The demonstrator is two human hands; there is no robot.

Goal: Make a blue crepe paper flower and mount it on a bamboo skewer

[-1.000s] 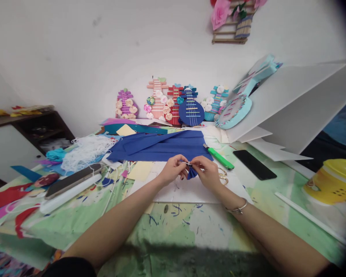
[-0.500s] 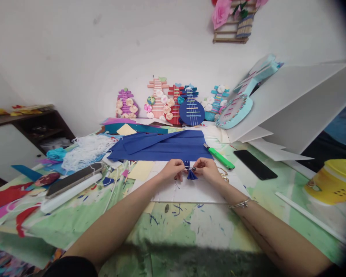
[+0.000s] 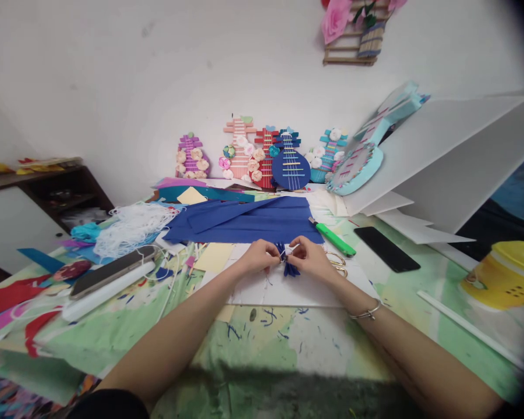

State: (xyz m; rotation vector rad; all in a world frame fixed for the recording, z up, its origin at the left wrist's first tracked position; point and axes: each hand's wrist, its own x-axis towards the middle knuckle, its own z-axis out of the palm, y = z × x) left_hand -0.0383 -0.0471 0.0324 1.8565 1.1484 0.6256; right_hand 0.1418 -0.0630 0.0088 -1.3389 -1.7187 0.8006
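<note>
Where the green-patterned tablecloth stretches well left of the grip, red scraps lie spread about. Nearer, a phone-like device leans on a long white case, with tangled white yarn heaped behind. Closer still comes a pale yellow sheet, and past it, just beyond the grip, long blue strips overlap. The left hand pinches thin white string at the near side of a pleated blue bundle; that bundle stands between both hands over a white board, narrow-waisted and fanned out below. Opposite, the right hand curls thumb and finger against it; whether they nip string or folds, I cannot tell. Right beside the grip show gold scissor handles, then a green cutter, a black phone and, farthest off, a yellow tub.
</note>
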